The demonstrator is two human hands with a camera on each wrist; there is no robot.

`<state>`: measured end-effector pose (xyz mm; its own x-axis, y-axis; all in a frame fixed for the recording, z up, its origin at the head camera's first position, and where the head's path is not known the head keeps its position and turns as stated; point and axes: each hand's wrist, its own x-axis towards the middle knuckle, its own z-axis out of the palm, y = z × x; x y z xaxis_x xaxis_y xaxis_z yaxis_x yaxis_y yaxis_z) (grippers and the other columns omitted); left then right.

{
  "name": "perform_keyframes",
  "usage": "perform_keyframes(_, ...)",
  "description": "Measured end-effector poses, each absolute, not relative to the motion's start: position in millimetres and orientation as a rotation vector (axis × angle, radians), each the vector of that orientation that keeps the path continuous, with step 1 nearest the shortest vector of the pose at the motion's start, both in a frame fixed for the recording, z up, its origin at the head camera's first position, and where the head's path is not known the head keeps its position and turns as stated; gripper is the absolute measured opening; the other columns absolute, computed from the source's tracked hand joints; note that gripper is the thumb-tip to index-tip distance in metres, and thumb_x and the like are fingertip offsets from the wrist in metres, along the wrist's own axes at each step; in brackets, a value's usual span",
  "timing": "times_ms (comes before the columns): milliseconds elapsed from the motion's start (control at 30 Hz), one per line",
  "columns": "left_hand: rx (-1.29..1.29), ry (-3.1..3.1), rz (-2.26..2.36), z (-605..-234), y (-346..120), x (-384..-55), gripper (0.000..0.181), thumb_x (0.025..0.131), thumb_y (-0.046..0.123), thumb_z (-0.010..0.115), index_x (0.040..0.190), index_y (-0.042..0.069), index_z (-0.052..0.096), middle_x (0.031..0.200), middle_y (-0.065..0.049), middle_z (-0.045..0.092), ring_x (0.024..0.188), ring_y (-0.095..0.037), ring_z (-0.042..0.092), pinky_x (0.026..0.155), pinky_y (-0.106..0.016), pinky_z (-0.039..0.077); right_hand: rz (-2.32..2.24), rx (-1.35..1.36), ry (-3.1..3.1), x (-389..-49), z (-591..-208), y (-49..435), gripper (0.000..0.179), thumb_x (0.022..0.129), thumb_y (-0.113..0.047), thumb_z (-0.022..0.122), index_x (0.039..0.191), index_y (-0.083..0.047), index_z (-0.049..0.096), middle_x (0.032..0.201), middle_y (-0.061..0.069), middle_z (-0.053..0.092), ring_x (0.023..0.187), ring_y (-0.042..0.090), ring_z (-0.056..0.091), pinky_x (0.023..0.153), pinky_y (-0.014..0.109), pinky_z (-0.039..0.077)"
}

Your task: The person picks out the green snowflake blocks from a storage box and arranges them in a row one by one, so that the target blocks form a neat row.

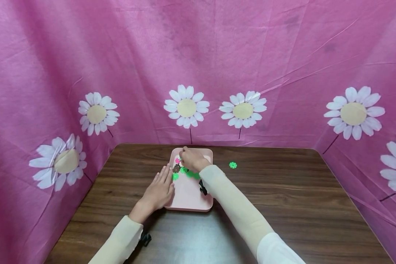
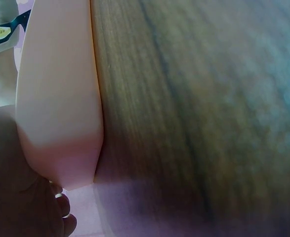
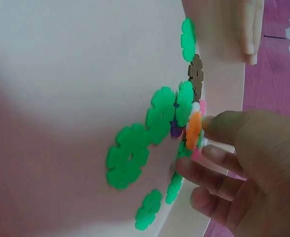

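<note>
A pink tray (image 1: 189, 198) holds several flower-shaped plastic discs near its far end. My left hand (image 1: 159, 187) rests along the tray's left rim with fingers straight. In the left wrist view that hand (image 2: 16, 182) lies against the tray's outer wall (image 2: 61, 89). Over the far part of the tray, my right hand (image 1: 193, 160) reaches down among the discs. Its bent fingers and thumb (image 3: 224, 126) stand apart beside an orange disc (image 3: 193, 131); no firm grip shows. Green discs (image 3: 127, 157), a brown disc (image 3: 196, 74) and a partly hidden purple one (image 3: 175, 127) lie around it.
A single green disc (image 1: 233, 165) lies on the wooden table (image 1: 283, 190), right of the tray. Pink cloth (image 1: 198, 47) with printed daisies hangs behind the table and at both sides. Black straps (image 1: 202, 187) are on the wrists.
</note>
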<state>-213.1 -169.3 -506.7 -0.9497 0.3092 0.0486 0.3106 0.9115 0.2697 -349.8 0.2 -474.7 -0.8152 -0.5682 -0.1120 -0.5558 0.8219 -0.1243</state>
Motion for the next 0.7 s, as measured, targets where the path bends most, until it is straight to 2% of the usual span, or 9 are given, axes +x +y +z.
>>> perform_keyframes(100, -0.496, -3.075, -0.422, -505.8, -169.4, -212.6, 0.061, 0.113, 0.021, 0.042, 0.163, -0.011, 0.029, 0.176, -0.025, 0.019, 0.165, -0.042, 0.02, 0.135, -0.056, 0.022, -0.093, -0.875, 2.897, -350.5, -473.9, -0.1, 0.035, 0.11, -0.024, 0.058, 0.142, -0.011, 0.065, 0.138, 0.009, 0.06, 0.105, 0.019, 0.065, 0.093, 0.032, 0.059)
perform_keyframes(367, -0.489, -3.099, -0.415, -505.4, -169.1, -213.4, 0.062, 0.113, 0.023, 0.042, 0.164, -0.009, 0.028, 0.177, -0.023, 0.017, 0.165, -0.041, 0.018, 0.135, -0.056, 0.021, -0.016, -0.863, 2.869, -354.1, -478.5, 3.5, 0.036, 0.11, -0.018, 0.055, 0.144, -0.022, 0.066, 0.137, 0.007, 0.063, 0.11, 0.018, 0.062, 0.097, 0.035, 0.058)
perform_keyframes(700, -0.492, -3.102, -0.405, -507.0, -169.9, -213.5, 0.063, 0.113, 0.024, 0.042, 0.164, -0.009, 0.027, 0.178, -0.023, 0.016, 0.165, -0.041, 0.018, 0.135, -0.055, 0.021, -0.098, -0.806, 2.85, -355.7, -477.8, 7.0, 0.025, 0.106, -0.031, 0.063, 0.126, -0.017, 0.07, 0.126, 0.005, 0.064, 0.1, 0.018, 0.059, 0.091, 0.035, 0.054)
